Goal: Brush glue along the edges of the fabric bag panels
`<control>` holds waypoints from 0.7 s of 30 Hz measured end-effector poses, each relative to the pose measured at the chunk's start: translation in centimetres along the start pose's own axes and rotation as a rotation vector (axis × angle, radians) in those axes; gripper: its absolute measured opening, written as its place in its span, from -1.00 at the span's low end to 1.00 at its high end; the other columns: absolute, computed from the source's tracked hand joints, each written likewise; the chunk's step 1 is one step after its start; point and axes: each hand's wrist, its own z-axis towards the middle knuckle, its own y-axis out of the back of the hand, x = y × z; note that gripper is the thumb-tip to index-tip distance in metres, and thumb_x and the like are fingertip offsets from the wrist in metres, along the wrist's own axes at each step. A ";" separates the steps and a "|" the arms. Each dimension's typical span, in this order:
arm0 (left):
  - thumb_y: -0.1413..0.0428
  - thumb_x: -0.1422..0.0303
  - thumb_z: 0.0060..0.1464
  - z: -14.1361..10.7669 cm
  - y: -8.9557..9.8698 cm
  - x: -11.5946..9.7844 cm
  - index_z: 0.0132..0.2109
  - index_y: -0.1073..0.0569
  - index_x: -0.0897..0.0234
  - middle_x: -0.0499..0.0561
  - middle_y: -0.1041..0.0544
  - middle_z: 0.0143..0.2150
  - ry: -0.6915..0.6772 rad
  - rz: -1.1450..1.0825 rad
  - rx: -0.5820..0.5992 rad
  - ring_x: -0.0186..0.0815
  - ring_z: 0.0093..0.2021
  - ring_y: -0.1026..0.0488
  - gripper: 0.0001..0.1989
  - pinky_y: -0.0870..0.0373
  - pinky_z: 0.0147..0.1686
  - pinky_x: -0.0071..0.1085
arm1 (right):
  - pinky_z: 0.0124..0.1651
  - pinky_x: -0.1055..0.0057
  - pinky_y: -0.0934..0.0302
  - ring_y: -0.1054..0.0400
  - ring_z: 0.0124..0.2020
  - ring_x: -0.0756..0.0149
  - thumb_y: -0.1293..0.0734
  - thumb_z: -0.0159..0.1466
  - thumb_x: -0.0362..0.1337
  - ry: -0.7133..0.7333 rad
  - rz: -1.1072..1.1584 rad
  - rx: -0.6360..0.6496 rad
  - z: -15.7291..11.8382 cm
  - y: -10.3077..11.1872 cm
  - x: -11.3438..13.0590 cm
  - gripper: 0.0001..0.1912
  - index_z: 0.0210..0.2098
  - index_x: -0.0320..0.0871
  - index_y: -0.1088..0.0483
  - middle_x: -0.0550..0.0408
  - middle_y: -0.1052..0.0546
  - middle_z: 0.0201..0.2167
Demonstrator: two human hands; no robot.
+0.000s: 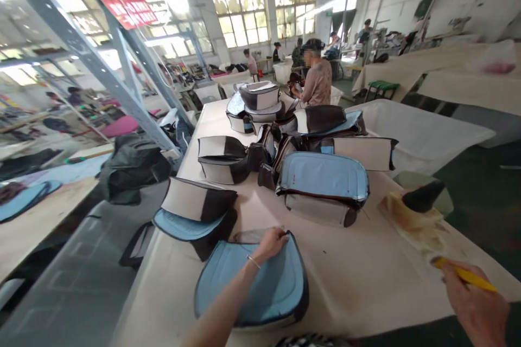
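Observation:
In the head view my left hand reaches across a sewn bag piece with a light-blue panel and dark edging, lying at the near edge of the table. Its fingers are closed on the panel's far edge, near the upper right corner. At the right, my right hand grips a yellow-handled brush, whose dark tip points left. Just beyond that tip lies a stained, yellowish plastic sheet, with a dark cone-shaped object at its far end.
Several similar blue, beige and black bag pieces stand across the table. A grey metal frame and a black bag are to the left. Beyond the table a co-worker stands beside a white-covered bin.

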 end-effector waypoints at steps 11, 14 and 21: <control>-0.01 0.21 0.09 -3.5 6.5 -5.0 -0.19 -0.56 0.32 0.04 -0.54 -0.30 -0.176 -0.215 0.005 -0.25 -0.26 -0.39 -0.68 -0.26 -0.22 -0.37 | -0.45 0.43 -0.23 -0.36 -0.49 0.30 -0.29 0.26 0.01 0.449 0.458 0.301 -13.3 1.5 19.6 -0.69 -0.21 -0.10 -0.39 0.16 -0.46 -0.52; -0.08 0.23 0.01 -4.4 7.0 -5.2 -0.12 -0.56 0.35 0.05 -0.55 -0.28 -0.117 -0.442 0.101 -0.26 -0.27 -0.38 -0.64 -0.27 -0.21 -0.36 | -0.45 0.47 -0.24 -0.35 -0.53 0.38 -0.28 0.30 -0.08 0.653 0.464 0.347 -15.0 1.0 23.1 -0.78 -0.23 -0.10 -0.38 0.18 -0.47 -0.50; -0.18 0.22 -0.13 -6.0 7.2 -5.6 -0.17 -0.57 0.36 0.00 -0.51 -0.36 -0.029 -0.737 0.187 -0.34 -0.35 -0.31 -0.62 -0.16 -0.29 -0.41 | -0.34 0.49 -0.26 -0.39 -0.45 0.41 -0.26 0.34 -0.25 1.039 0.397 0.483 -17.1 -2.6 26.4 -0.92 -0.26 -0.11 -0.35 0.16 -0.50 -0.42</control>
